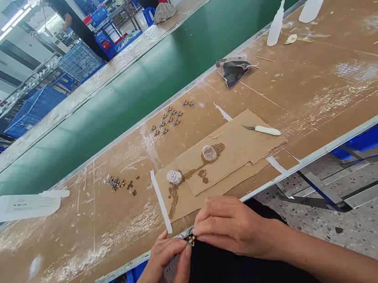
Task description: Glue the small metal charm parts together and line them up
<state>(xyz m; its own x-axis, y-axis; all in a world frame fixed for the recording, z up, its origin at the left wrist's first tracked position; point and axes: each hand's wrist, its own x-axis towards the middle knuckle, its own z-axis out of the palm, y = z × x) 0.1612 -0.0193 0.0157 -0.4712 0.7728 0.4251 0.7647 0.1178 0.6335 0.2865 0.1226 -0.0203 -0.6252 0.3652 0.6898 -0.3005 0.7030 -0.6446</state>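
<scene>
Your left hand (164, 267) and right hand (233, 226) meet at the near edge of the worn brown wooden workbench (321, 75), both pinching a small red, yellow and green part (191, 239) tight between their fingertips, over dark cloth. Just beyond the grip lies a white paper strip (161, 201), and past it a torn brown cardboard sheet (240, 143) that carries two clear round plastic caps (209, 152) and a white-handled knife (262, 130). Further out from the grip sit loose clusters of tiny blue-and-brass parts (169, 118). Well off to the left of your hands, a white plastic bottle with a blue cap (19, 205) lies on its side.
</scene>
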